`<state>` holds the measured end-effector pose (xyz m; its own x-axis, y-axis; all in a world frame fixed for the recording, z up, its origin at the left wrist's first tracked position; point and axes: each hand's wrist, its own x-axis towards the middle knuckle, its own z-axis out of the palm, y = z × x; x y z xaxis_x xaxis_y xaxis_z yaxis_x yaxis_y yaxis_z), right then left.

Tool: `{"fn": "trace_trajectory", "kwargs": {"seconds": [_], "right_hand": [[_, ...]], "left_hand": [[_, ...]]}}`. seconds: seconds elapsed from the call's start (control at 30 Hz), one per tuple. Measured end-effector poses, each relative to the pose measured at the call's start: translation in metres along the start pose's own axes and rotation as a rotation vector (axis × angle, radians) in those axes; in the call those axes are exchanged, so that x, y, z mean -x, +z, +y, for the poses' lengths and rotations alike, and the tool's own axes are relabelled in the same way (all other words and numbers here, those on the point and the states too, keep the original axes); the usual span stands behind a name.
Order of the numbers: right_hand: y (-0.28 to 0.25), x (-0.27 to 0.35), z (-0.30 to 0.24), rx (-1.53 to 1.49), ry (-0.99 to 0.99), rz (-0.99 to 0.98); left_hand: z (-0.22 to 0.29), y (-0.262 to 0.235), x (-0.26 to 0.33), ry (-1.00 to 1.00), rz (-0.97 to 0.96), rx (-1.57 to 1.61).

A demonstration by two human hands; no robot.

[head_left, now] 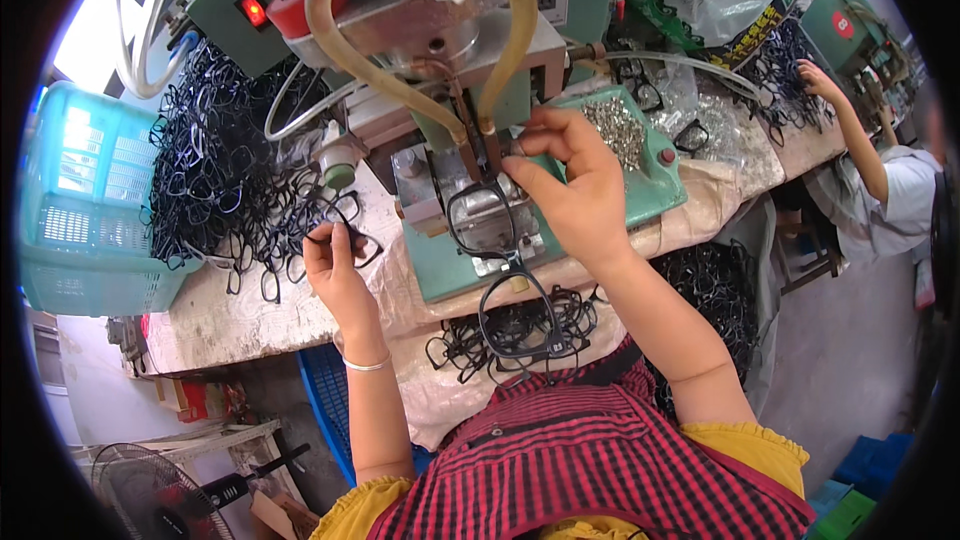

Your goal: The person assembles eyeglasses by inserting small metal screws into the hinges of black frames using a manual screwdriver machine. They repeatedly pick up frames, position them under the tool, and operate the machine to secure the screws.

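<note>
My right hand [566,183] holds a black eyeglass frame [497,250] up against the green bench machine [470,60], its upper rim under the machine's head and its lower rim hanging toward me. My left hand [334,262] reaches to the left and pinches another black frame [352,237] at the edge of a big heap of black frames [222,165]. A thin bracelet sits on my left wrist. More black frames [510,325] lie in my lap area, below the bench edge.
A turquoise plastic basket [75,200] stands at the far left. Small metal parts [612,128] fill a green tray on the machine. Yellowish hoses loop over the machine. Another person [870,170] works at the far right. A fan [150,495] stands on the floor.
</note>
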<state>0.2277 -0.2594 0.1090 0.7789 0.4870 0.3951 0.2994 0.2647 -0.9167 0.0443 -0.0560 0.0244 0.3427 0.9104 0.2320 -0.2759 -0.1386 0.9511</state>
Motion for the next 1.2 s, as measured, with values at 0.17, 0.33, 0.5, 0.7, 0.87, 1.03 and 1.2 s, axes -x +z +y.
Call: {"fn": "trace_trajectory", "kwargs": {"seconds": [0.17,0.33,0.5,0.7,0.87,1.03,1.2], "right_hand": [[0.002,0.005,0.003,-0.054,0.054,0.054],[0.014,0.005,-0.015,-0.235,0.151,-0.017],[0.013,0.018,-0.042,-0.297,0.174,-0.063],[-0.076,-0.005,0.019,0.263,0.029,0.239],[-0.128,0.023,0.044,0.619,-0.017,0.172],[-0.12,0.03,0.034,1.084,-0.055,-0.048],[-0.111,0.024,0.045,1.226,-0.105,-0.075]], "left_hand": [[0.04,0.024,0.006,0.123,-0.055,0.219],[0.133,0.067,0.005,0.651,-0.379,0.194],[0.138,0.081,0.003,0.747,-0.402,0.137],[0.107,0.094,0.034,1.018,-0.795,-0.323],[0.098,0.093,0.033,0.966,-0.882,-0.358],[0.097,0.089,0.038,0.948,-0.821,-0.367],[0.084,0.071,0.073,0.821,-0.67,-0.42]]}}
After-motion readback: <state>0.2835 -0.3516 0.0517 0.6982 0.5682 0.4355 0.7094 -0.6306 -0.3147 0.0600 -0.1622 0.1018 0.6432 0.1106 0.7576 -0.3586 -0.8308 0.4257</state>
